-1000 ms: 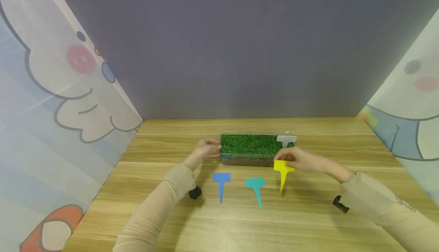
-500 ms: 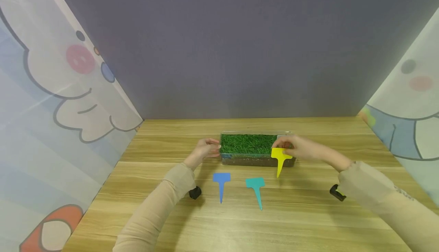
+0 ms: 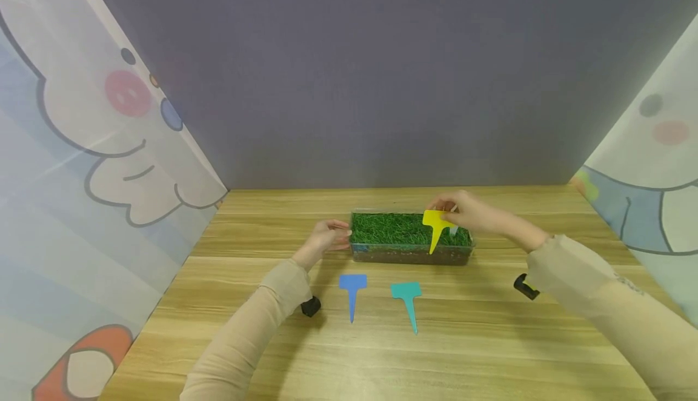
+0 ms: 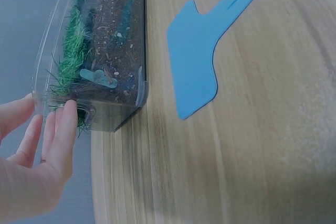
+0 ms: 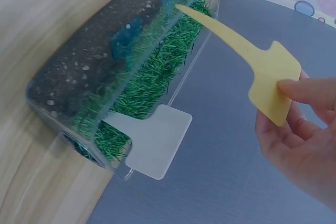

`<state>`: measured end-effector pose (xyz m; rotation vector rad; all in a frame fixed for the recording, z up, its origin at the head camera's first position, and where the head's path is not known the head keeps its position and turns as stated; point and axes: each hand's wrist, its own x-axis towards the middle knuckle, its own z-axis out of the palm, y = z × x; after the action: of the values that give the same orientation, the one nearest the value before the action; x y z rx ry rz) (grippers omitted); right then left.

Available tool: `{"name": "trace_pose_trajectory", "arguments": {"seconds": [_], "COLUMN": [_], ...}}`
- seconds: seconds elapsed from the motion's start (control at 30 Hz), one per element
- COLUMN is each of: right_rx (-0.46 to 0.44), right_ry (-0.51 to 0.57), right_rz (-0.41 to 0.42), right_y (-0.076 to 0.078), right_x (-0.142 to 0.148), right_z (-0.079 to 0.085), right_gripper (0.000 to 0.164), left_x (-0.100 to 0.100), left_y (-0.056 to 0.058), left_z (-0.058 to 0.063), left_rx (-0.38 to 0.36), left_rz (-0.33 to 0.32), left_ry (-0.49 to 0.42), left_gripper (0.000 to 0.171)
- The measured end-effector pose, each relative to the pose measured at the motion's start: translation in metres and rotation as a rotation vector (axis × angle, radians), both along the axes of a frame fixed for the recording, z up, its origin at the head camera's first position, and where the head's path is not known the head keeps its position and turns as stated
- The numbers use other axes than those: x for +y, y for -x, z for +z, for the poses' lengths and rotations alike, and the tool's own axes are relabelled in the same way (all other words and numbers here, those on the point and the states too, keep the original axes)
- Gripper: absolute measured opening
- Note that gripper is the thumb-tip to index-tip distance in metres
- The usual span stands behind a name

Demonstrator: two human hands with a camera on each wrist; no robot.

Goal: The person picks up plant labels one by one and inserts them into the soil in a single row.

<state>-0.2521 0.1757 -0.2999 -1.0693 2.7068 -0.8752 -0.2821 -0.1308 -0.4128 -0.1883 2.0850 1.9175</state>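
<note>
My right hand pinches a yellow T-shaped plant label by its wide head, its pointed stem hanging over the right half of a clear plastic planter. Whether the tip touches anything I cannot tell. Soil and green grass fill the planter. A white plant label stands in the grass at the planter's right end, partly hidden by my right hand in the head view. The straight fingers of my left hand touch the planter's left end, as the left wrist view also shows.
A blue plant label and a teal plant label lie flat on the wooden table in front of the planter. A dark grey panel rises behind it.
My right hand has lifted the yellow plant label and carried it away from me, slightly left, from in front of the planter to above its grass. My left hand has stayed put.
</note>
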Motion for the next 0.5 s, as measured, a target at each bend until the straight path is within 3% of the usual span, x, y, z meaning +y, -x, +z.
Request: {"name": "trace_pose_trajectory", "arguments": {"seconds": [0.5], "right_rx": [0.109], "right_ry": [-0.001], "right_rz": [-0.088], "right_y": [0.022], "right_x": [-0.009], "right_z": [0.0], "right_gripper": [0.027], "left_x": [0.0], "left_y": [0.0], "left_z": [-0.002], "left_rx": [0.025], "left_rz": [-0.006], "left_ry": [0.025], "left_gripper": [0.028]}}
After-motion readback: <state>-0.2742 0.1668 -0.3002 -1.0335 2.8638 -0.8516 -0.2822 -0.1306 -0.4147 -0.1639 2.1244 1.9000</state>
